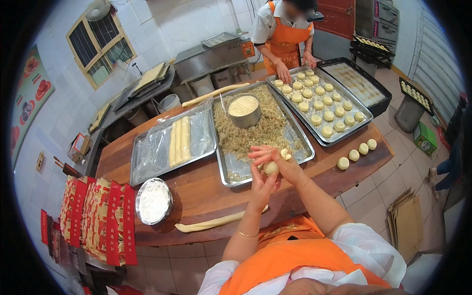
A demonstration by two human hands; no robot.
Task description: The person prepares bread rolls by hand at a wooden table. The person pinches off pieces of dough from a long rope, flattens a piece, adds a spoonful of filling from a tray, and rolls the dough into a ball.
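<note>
Shaping work stands part done, as far as can be judged. Dough ball (271, 168) is between the person's hands, over the near edge of the filling tray (227, 166); the left hand (263, 182) is closed around it from below, the right hand (276, 158) lies against it with fingers spread, its grip not determinable. Done: rows of pale rounds (318, 105) on the right-hand tray (350, 130) and four loose rounds (354, 155) on the wooden table (196, 196). Apparently left: a large mound of crumbly filling (268, 132), dough strips (179, 142) partly under a plastic sheet (152, 147), one near dough rope (211, 222) and one far dough rope (214, 93). Obstructions: a metal bowl (246, 120) of pale crumbs sits in the filling; the co-worker (286, 37) has both hands at the tray of rounds. Also noted: flour bowl (153, 201) by the left table edge, red-and-gold packaging (98, 216) beside it, and a dark tray (356, 83) behind the rounds.
</note>
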